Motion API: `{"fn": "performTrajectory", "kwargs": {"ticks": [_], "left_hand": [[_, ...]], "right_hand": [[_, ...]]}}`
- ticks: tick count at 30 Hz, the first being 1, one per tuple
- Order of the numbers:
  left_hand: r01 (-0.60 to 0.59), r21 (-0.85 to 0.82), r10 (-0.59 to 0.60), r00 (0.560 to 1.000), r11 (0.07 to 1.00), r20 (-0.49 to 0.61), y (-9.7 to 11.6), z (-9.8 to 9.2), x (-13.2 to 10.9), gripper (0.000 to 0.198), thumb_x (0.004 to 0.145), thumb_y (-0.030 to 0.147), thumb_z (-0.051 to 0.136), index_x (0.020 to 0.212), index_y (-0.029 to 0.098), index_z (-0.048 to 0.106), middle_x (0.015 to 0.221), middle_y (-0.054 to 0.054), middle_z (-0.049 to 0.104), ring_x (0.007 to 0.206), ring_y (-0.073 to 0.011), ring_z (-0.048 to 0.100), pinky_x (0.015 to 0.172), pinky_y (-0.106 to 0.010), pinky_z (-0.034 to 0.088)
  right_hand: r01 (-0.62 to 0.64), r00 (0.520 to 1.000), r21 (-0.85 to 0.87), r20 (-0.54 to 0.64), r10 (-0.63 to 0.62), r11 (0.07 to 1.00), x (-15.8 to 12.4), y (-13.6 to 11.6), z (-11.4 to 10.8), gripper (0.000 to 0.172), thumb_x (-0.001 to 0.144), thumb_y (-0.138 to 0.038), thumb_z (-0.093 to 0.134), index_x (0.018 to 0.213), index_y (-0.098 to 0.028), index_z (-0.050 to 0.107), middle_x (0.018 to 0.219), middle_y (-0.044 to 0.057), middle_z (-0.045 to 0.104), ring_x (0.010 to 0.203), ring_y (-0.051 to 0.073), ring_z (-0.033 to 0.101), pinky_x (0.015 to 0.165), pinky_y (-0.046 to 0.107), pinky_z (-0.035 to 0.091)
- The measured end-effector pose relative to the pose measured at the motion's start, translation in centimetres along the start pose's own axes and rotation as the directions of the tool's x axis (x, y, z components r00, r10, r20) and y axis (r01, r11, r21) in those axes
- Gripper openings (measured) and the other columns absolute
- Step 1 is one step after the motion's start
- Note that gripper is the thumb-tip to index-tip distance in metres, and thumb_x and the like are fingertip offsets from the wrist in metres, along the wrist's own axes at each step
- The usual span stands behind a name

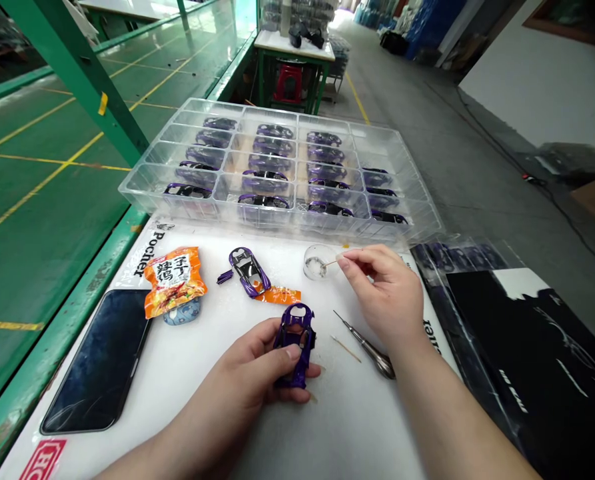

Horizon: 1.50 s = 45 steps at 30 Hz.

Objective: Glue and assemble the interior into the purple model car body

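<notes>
My left hand (242,373) grips a purple model car body (293,353) on the white mat (347,427), thumb across its side. My right hand (382,293) pinches a thin wooden stick (331,263), its tip reaching into a small clear cup (317,261) with a greyish substance inside. Below that hand lie a metal-handled pointed tool (372,350) and a loose wooden stick (346,348). Another purple car body (250,272) lies open side up, beside a small purple part (224,277) and an orange wrapper scrap (280,295).
A clear compartment tray (277,167) holds several purple car bodies at the far side of the mat. To the left lie an orange snack packet (174,280) and a dark smartphone (97,360). Black printed packaging (517,360) lies at the right.
</notes>
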<state>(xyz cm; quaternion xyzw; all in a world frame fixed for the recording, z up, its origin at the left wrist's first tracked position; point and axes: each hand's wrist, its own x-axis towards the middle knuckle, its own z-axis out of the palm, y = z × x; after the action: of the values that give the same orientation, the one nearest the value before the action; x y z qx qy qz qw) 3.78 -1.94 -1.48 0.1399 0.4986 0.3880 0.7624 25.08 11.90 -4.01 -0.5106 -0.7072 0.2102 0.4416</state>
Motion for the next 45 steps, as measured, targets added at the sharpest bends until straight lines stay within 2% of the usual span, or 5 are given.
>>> {"fn": "performTrajectory", "kwargs": {"ticks": [5, 17, 33, 39, 45], "left_hand": [[-0.003, -0.006, 0.003, 1.0, 1.0, -0.001, 0.0, 0.1, -0.1, 0.037, 0.095, 0.037, 0.085, 0.128, 0.021, 0.082, 0.128, -0.013, 0.077, 0.12, -0.0368, 0.081, 0.082, -0.032, 0.069], [-0.005, 0.0, 0.005, 1.0, 1.0, 0.001, 0.1, 0.2, 0.0, 0.035, 0.095, 0.037, 0.085, 0.126, 0.022, 0.081, 0.13, -0.012, 0.075, 0.121, -0.0354, 0.08, 0.081, -0.031, 0.068], [0.001, 0.006, -0.001, 1.0, 1.0, -0.01, 0.1, 0.2, -0.1, 0.036, 0.093, 0.038, 0.085, 0.125, 0.022, 0.081, 0.133, -0.012, 0.075, 0.122, -0.0355, 0.08, 0.082, -0.033, 0.069], [0.003, -0.006, -0.003, 1.0, 1.0, -0.004, 0.2, 0.3, -0.2, 0.034, 0.094, 0.037, 0.085, 0.123, 0.021, 0.081, 0.129, -0.012, 0.075, 0.12, -0.0354, 0.08, 0.082, -0.034, 0.069], [0.002, -0.034, -0.002, 1.0, 0.999, 0.004, 0.4, 0.5, -0.1, 0.035, 0.093, 0.037, 0.086, 0.124, 0.021, 0.08, 0.127, -0.012, 0.074, 0.119, -0.0357, 0.081, 0.083, -0.034, 0.068]], "right_hand": [[-0.033, 0.996, 0.049, -0.081, 0.037, 0.998, 0.0, 0.1, -0.3, 0.014, 0.101, -0.042, 0.083, 0.1, -0.028, 0.087, 0.101, 0.005, 0.081, 0.092, 0.025, 0.073, 0.078, 0.038, 0.06], [-0.133, 0.986, 0.185, -0.071, 0.149, 0.974, 0.0, 0.8, 0.0, 0.019, 0.098, -0.045, 0.087, 0.103, -0.027, 0.087, 0.098, 0.004, 0.081, 0.089, 0.023, 0.075, 0.084, 0.039, 0.062], [-0.331, 0.917, 0.525, -0.015, 0.398, 0.784, 0.8, 2.2, 0.5, 0.03, 0.084, -0.048, 0.095, 0.099, -0.026, 0.081, 0.079, -0.002, 0.067, 0.067, 0.015, 0.056, 0.065, 0.031, 0.049], [-0.3, 0.935, 0.544, 0.006, 0.354, 0.784, 1.0, 1.4, -0.9, 0.031, 0.086, -0.052, 0.093, 0.097, -0.028, 0.076, 0.077, -0.003, 0.062, 0.066, 0.016, 0.056, 0.064, 0.033, 0.05], [-0.166, 0.986, 0.478, 0.06, 0.156, 0.863, -1.0, -1.4, -1.9, 0.01, 0.096, -0.036, 0.091, 0.1, -0.03, 0.084, 0.092, 0.001, 0.072, 0.08, 0.02, 0.065, 0.075, 0.037, 0.055]]}}
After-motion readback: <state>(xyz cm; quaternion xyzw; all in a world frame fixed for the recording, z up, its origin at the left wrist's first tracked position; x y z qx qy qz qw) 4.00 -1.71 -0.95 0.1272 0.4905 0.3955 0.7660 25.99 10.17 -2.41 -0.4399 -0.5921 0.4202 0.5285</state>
